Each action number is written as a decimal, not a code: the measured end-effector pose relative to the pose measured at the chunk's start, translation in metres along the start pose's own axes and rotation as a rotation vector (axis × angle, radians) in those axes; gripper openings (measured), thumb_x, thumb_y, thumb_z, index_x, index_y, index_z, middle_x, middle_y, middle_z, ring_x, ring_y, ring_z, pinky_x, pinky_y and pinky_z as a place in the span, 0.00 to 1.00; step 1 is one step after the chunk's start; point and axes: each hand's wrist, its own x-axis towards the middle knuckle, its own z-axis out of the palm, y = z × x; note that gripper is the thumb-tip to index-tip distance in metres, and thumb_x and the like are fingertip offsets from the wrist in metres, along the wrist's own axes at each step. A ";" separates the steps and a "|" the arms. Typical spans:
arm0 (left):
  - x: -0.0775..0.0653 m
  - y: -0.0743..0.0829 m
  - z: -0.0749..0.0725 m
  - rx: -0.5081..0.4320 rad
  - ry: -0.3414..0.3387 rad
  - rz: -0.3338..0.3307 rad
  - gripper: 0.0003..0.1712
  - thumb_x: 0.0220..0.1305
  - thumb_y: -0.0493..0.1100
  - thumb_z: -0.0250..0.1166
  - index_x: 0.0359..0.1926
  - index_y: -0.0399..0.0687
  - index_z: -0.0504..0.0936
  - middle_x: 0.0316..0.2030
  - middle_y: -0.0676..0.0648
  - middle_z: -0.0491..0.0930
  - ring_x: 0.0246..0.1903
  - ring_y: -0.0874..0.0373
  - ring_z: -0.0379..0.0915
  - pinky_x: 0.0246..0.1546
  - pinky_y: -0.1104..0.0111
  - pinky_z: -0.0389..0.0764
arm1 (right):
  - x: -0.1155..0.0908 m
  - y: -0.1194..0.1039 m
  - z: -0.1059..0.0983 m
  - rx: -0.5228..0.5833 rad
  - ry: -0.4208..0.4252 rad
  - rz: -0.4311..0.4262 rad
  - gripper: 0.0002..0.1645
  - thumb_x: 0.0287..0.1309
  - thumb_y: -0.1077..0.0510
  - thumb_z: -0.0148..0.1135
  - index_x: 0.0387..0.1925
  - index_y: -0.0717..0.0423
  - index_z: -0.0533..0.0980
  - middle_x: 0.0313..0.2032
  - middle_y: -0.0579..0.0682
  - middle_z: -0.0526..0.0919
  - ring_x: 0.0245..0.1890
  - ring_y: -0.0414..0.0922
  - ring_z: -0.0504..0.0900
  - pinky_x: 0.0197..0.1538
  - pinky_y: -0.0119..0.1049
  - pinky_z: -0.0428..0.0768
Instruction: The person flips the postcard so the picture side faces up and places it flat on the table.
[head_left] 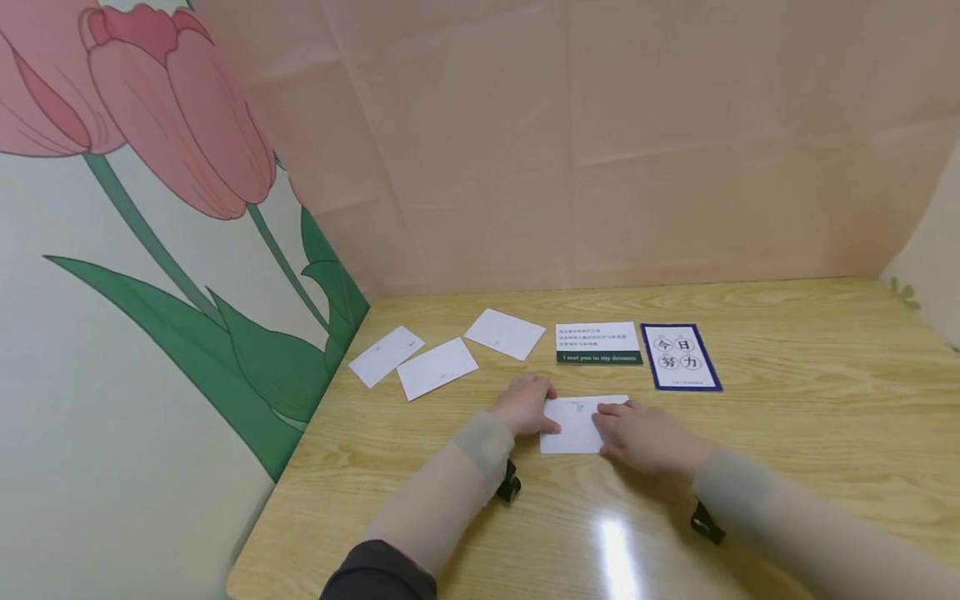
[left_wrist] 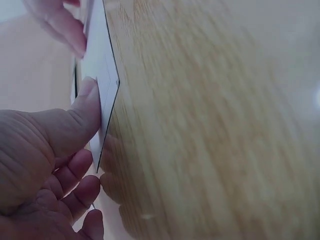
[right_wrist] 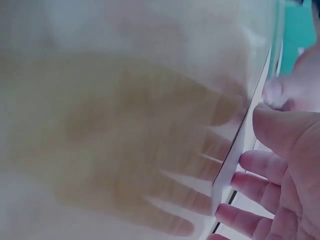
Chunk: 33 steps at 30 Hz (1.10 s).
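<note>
A white card (head_left: 575, 433) with small print along its top edge lies on the wooden table between the two hands. My left hand (head_left: 525, 406) is at its left end: in the left wrist view the thumb (left_wrist: 86, 107) rests on the card, and the loosely bent fingers touch down beside its edge. At the right end, my right hand (head_left: 647, 435) touches the card. The right wrist view shows its fingers (right_wrist: 257, 187) spread along the card's surface, with the thumb (right_wrist: 275, 125) on it too.
Three white cards, a left one (head_left: 386, 356), a middle one (head_left: 438, 367) and a right one (head_left: 505, 333), lie at the back left. Behind the hands are a green-and-white card (head_left: 598, 343) and a blue-bordered card (head_left: 681, 357). A pink cloth (head_left: 600, 150) hangs behind the table.
</note>
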 end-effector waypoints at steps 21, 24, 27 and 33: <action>0.004 0.001 0.001 -0.029 -0.003 0.032 0.26 0.49 0.55 0.75 0.50 0.59 0.77 0.51 0.56 0.72 0.53 0.59 0.65 0.57 0.62 0.67 | 0.028 0.042 -0.010 0.219 -0.019 0.214 0.28 0.46 0.53 0.75 0.50 0.56 0.79 0.49 0.55 0.78 0.49 0.54 0.75 0.54 0.55 0.73; 0.004 0.002 0.001 -0.015 -0.006 0.027 0.26 0.49 0.55 0.75 0.49 0.60 0.77 0.51 0.56 0.72 0.52 0.59 0.65 0.56 0.61 0.67 | 0.028 0.044 -0.011 0.263 -0.038 0.255 0.28 0.45 0.52 0.76 0.50 0.54 0.78 0.49 0.55 0.77 0.48 0.52 0.74 0.54 0.54 0.73; 0.004 0.002 0.001 0.007 -0.003 0.009 0.27 0.48 0.56 0.75 0.48 0.60 0.76 0.50 0.56 0.72 0.50 0.58 0.65 0.55 0.60 0.67 | 0.029 0.044 -0.013 0.274 -0.054 0.275 0.29 0.45 0.52 0.76 0.50 0.54 0.77 0.48 0.54 0.75 0.46 0.51 0.73 0.51 0.53 0.73; 0.004 0.004 0.001 0.039 0.010 -0.030 0.27 0.44 0.58 0.77 0.44 0.59 0.75 0.44 0.56 0.73 0.45 0.58 0.66 0.50 0.60 0.67 | 0.031 0.043 -0.015 0.283 -0.074 0.298 0.30 0.43 0.51 0.77 0.49 0.53 0.76 0.46 0.54 0.75 0.45 0.52 0.74 0.50 0.54 0.74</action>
